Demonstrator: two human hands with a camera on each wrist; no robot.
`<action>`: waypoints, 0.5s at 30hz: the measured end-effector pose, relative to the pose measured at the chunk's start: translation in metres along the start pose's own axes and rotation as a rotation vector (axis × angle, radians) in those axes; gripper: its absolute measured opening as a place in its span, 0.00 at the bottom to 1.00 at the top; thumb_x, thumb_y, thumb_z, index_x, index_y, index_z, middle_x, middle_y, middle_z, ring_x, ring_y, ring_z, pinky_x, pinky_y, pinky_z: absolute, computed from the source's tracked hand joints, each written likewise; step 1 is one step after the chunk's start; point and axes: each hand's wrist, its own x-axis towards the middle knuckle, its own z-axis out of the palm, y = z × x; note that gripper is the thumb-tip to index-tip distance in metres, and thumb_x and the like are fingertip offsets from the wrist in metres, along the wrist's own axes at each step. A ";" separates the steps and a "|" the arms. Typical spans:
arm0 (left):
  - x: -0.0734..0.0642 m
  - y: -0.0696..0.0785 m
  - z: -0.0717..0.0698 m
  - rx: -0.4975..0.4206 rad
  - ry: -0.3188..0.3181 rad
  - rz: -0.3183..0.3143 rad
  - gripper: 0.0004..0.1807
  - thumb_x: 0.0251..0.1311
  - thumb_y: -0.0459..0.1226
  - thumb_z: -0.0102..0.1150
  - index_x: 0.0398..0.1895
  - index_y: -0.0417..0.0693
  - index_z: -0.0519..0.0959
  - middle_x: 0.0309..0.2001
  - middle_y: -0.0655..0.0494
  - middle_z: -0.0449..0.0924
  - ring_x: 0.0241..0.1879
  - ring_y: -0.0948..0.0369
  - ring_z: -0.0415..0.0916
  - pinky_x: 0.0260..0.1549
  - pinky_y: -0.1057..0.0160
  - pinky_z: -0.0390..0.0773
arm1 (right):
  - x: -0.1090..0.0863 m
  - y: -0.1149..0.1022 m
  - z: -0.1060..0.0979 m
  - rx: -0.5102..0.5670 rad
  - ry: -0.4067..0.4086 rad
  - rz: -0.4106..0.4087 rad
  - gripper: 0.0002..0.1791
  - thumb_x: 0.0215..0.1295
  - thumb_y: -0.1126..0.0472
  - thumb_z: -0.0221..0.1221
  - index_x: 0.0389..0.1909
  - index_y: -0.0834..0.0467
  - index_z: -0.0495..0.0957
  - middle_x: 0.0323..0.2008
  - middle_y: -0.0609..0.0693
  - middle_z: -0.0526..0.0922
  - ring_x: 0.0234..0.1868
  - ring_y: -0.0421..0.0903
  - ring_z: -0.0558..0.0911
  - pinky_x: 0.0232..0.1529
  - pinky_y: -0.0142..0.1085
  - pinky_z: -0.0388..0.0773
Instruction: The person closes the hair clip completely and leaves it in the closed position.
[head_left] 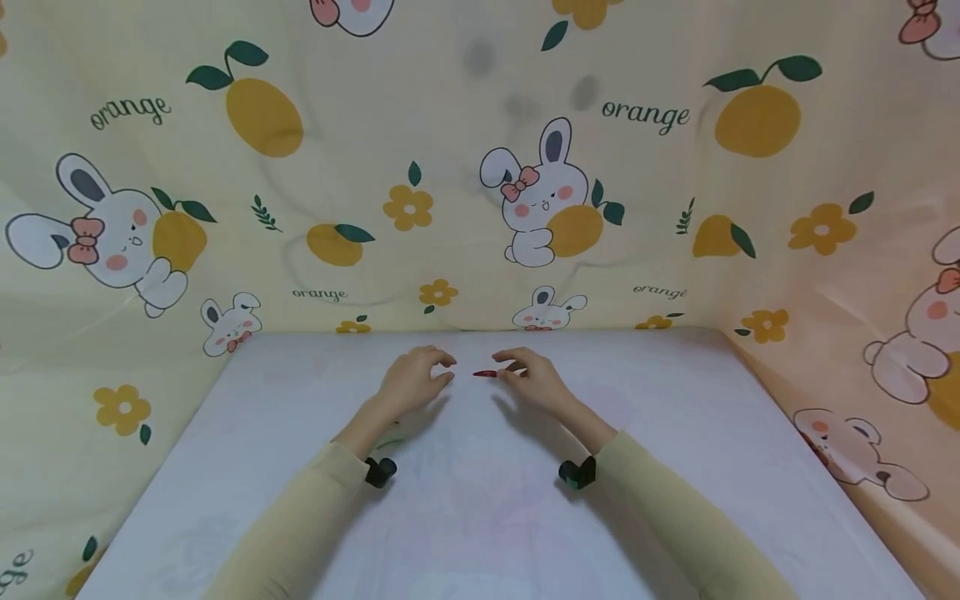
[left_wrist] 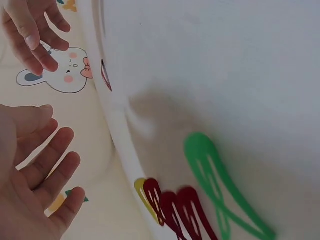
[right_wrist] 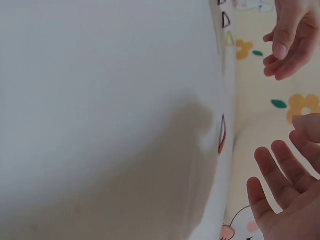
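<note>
My left hand (head_left: pixel 415 379) is held over the white table, its fingers loosely bent and apart with nothing between them. Facing it, my right hand (head_left: pixel 534 379) hovers with thumb and fingers spread, also holding nothing. A red snap hair clip (head_left: pixel 485 374) lies on the table between the hands, overlapped by the right fingertips in the head view. Under the left wrist is a green hair clip (left_wrist: pixel 225 185), mostly hidden by the forearm in the head view. Beside it in the left wrist view lie three dark red hair clips (left_wrist: pixel 190 200) and a yellow hair clip (left_wrist: pixel 140 189).
The white table (head_left: pixel 480 517) runs back to a cloth backdrop (head_left: pixel 420 108) printed with rabbits and oranges, which also hangs at both sides. Each sleeve carries a small black wrist camera (head_left: pixel 381 472).
</note>
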 end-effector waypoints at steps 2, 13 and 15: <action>-0.007 -0.003 -0.003 -0.021 0.003 -0.004 0.14 0.69 0.39 0.66 0.55 0.46 0.86 0.56 0.50 0.85 0.60 0.49 0.79 0.59 0.46 0.78 | -0.002 -0.004 0.002 0.022 0.002 -0.006 0.18 0.72 0.64 0.63 0.61 0.62 0.81 0.58 0.57 0.83 0.54 0.55 0.85 0.55 0.49 0.82; -0.048 -0.023 -0.011 -0.036 0.057 -0.001 0.13 0.68 0.36 0.66 0.54 0.45 0.86 0.52 0.51 0.86 0.56 0.49 0.81 0.54 0.47 0.80 | -0.014 -0.025 0.015 0.075 -0.027 -0.089 0.18 0.72 0.65 0.63 0.61 0.59 0.81 0.57 0.55 0.85 0.54 0.51 0.85 0.53 0.46 0.81; -0.056 -0.027 -0.011 -0.035 0.073 0.009 0.13 0.68 0.36 0.66 0.53 0.44 0.86 0.51 0.51 0.86 0.55 0.49 0.81 0.54 0.46 0.80 | -0.016 -0.029 0.018 0.083 -0.036 -0.106 0.18 0.72 0.65 0.63 0.61 0.60 0.81 0.58 0.55 0.85 0.53 0.51 0.85 0.53 0.48 0.80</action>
